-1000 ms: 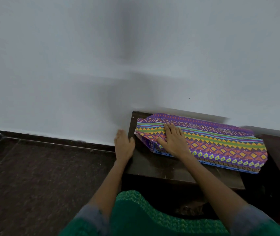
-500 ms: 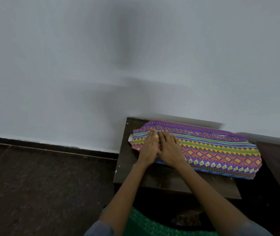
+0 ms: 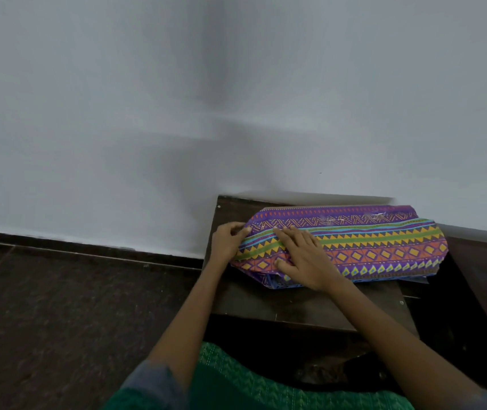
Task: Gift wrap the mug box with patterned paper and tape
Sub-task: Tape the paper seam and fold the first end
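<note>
Two hands | left hand pinches patterned paper end | right hand flat

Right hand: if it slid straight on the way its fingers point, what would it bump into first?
The right hand lies flat on the paper, fingers pointing up-left. Probably it would meet the left hand, which pinches the paper's left end; beyond that stands the wall.

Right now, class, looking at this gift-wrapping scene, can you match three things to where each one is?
Things:
1. left hand
2. right hand
3. dark wooden table

Places:
A. pressing flat on top of the purple patterned paper parcel
B. against the white wall
C. holding the parcel's left end

Pairs: 1-C, 2-A, 3-B
</note>
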The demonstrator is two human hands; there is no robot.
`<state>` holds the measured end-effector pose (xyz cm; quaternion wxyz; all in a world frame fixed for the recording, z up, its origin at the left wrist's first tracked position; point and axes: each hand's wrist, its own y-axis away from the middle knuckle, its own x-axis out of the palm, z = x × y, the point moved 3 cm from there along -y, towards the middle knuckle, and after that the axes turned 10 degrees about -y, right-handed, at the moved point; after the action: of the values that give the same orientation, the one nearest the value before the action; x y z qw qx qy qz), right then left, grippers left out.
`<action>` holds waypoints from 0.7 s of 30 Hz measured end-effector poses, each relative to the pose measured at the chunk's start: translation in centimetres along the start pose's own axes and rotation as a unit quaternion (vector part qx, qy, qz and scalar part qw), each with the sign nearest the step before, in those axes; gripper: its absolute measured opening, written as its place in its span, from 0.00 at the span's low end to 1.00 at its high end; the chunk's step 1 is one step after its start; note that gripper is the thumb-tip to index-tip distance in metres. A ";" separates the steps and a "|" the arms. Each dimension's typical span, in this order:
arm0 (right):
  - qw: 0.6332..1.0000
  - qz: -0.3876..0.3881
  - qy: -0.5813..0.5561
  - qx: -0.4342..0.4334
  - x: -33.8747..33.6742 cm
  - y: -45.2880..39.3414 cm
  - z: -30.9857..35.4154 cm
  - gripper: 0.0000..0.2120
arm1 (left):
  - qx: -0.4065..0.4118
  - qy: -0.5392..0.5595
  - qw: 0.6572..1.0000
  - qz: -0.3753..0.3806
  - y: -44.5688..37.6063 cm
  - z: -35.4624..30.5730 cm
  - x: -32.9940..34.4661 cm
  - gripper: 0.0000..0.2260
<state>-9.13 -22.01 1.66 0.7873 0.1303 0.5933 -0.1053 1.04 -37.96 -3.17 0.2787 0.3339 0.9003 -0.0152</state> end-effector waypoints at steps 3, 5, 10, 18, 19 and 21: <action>0.998 -0.016 0.060 -0.008 -0.5 -0.6 0.9 0.38 | 0.023 0.049 0.991 0.123 -0.9 0.3 -1.0 0.11; 0.996 -0.012 0.091 -0.009 -0.7 -1.1 1.3 0.39 | 0.024 0.083 0.978 0.190 -1.4 0.7 -1.8 0.12; 0.994 -0.014 0.104 -0.004 -0.5 -1.5 1.5 0.40 | -0.004 0.140 0.957 0.253 -1.7 1.0 -2.8 0.16; 0.995 -0.054 0.080 0.016 0.4 -1.1 1.4 0.36 | -0.166 0.229 0.943 0.177 -1.0 2.4 -2.1 0.05; 0.995 -0.057 0.074 0.018 0.4 -1.0 1.4 0.36 | -0.180 0.234 0.941 0.165 -0.8 2.5 -2.0 0.04; 0.996 -0.063 0.064 0.022 0.5 -1.0 1.5 0.36 | -0.198 0.256 0.936 0.141 -0.3 2.6 -1.9 0.06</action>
<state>-7.98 -23.39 1.49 0.7367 0.1163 0.6470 -0.1586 3.33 -39.92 -4.42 0.0991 0.3884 0.8694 0.2891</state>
